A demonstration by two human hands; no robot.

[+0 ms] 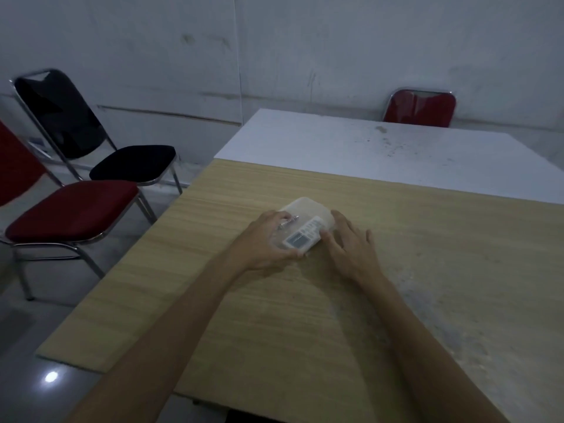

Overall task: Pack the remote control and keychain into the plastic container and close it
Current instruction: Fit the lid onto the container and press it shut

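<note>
A clear plastic container [305, 209] rests on the wooden table [274, 315]. Inside it a white remote control [303, 236] lies diagonally, with its small screen toward me. A metal keychain [288, 222] shows beside the remote, partly behind my fingers. My left hand [265, 239] grips the container's left side and near corner. Flat against the container's right side rests my right hand [348, 248], fingers spread. Whether a lid sits on the container I cannot tell.
A white table [381, 148] adjoins the wooden one at the back. A red chair [73, 212] and a black chair [91, 141] stand to the left. Another red chair [419, 108] sits behind the white table by the wall.
</note>
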